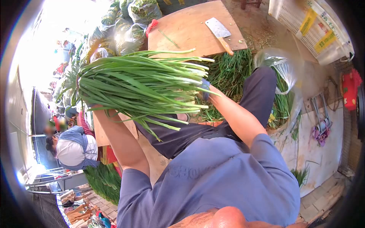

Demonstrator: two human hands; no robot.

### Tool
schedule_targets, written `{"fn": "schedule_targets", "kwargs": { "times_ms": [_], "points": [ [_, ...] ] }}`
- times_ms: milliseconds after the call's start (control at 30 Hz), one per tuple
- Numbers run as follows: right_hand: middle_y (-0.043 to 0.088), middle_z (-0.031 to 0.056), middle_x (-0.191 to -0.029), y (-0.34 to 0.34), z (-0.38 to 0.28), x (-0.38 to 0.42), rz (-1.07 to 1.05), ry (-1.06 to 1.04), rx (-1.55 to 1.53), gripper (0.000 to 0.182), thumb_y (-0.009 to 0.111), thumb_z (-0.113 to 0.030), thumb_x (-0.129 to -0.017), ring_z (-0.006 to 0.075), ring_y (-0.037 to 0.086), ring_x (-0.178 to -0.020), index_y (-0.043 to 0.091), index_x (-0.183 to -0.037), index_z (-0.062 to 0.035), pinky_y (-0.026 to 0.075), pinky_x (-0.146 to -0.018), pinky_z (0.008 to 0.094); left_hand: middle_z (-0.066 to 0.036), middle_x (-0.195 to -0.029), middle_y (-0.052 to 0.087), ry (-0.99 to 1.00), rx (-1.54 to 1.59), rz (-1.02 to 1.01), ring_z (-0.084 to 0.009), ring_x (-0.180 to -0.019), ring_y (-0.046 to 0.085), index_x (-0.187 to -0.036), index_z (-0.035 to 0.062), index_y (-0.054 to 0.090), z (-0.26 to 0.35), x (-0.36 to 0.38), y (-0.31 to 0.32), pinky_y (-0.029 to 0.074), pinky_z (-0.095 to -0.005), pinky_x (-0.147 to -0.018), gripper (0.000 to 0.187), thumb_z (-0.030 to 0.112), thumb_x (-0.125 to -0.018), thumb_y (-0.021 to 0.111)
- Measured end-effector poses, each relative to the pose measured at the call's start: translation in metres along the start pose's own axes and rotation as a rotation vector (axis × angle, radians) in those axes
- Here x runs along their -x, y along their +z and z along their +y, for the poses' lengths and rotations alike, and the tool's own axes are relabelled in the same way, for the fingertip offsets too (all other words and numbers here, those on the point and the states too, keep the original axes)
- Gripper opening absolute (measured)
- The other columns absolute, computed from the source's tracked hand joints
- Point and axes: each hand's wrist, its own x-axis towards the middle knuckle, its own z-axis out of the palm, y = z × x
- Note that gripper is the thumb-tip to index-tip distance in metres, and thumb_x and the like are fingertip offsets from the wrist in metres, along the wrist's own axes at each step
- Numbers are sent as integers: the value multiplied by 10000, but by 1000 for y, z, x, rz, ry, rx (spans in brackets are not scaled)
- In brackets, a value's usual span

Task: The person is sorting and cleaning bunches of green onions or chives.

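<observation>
A large loose bunch of green garlic chives point(140, 83) is held up across the view, pale stem ends to the right and leaf tips to the left. My left hand point(92, 106) is under the leafy end, mostly covered by the leaves. Near the stem ends is my right hand point(205, 89), with something blue-grey at the wrist; most of its fingers are behind the stems. Beyond the bunch, a cleaver point(219, 29) with a wooden handle lies on a wooden board point(182, 24). More chives point(232, 72) are heaped below the board's near edge, by my knee.
A clear plastic bag point(286, 78) with chives stands right of my leg. At the upper right is a white plastic crate point(292, 17). Filled bags of greens point(131, 38) are stacked upper left. Another person point(78, 146) sits at the left, near more chives point(103, 182).
</observation>
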Motion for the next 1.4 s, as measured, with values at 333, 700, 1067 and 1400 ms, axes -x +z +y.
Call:
{"fn": "schedule_targets", "kwargs": {
  "times_ms": [333,700,1067,1400],
  "points": [
    [400,-82,-561,-80,-54,43,247,-252,-54,152,584,-251,-944,22,346,-415,576,-829,-152,264,-365,188,15,-698,533,28,578,-231,-92,-680,548,-1265,-54,512,29,-15,34,486,-272,-726,414,175,-926,570],
    [376,191,-1487,0,-60,60,-157,-36,1042,948,758,-376,-838,237,457,-1306,199,-1537,-60,372,-1089,338,39,-507,576,-48,662,-648,-68,-405,569,-1146,-66,569,61,-27,128,533,-200,-478,335,138,-882,593],
    [633,203,-933,-10,-40,81,-107,-382,1105,200,609,-173,-922,384,623,-824,592,-1088,-62,495,-717,412,-71,-627,635,78,707,-832,-138,-484,627,-1142,-86,554,49,-16,172,589,-233,-468,260,86,-948,529],
    [655,195,-1006,-71,-23,97,-220,367,1756,382,576,-384,-906,415,613,-954,608,-1167,-107,488,-815,480,-99,-648,645,116,810,-1057,-197,-536,665,-1191,-70,525,55,-19,172,627,-300,-529,307,48,-919,606]
  ]
}}
